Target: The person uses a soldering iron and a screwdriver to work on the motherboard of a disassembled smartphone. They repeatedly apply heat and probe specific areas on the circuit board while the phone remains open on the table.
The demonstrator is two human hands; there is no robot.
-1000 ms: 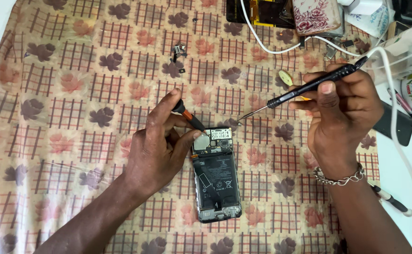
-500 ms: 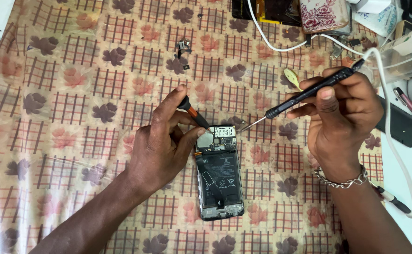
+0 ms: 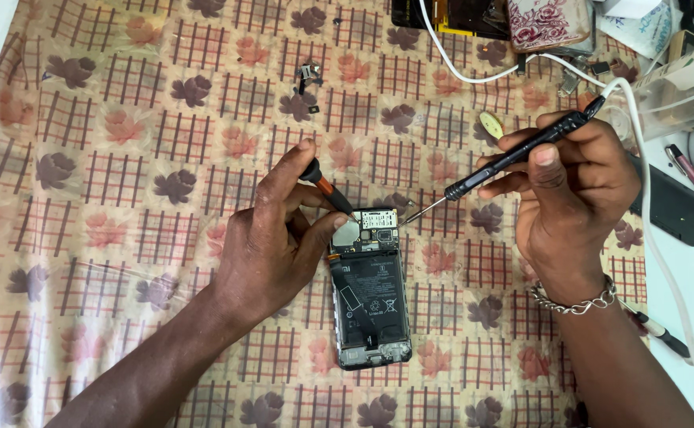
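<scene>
An opened phone (image 3: 369, 301) lies back-up on the patterned cloth, its black battery and top circuit board exposed. My left hand (image 3: 271, 238) rests beside its upper left corner and grips a small screwdriver with a black and orange handle (image 3: 325, 186), tip down at the phone's top left. My right hand (image 3: 573, 194) holds a long black screwdriver (image 3: 513, 158) slanted down to the left, its thin metal tip hovering just off the phone's top right corner.
A small metal bracket part (image 3: 308, 74) lies on the cloth (image 3: 125, 158) above my left hand. A pale oval pick (image 3: 490, 124), white cables (image 3: 640, 158), a floral pouch (image 3: 549, 22), a clear plastic box (image 3: 684, 87) and a black slab (image 3: 676, 208) crowd the right side.
My right hand has brought the long screwdriver lower, its tip nearer the phone's top right corner. My left hand has stayed at the phone's top left with its small screwdriver.
</scene>
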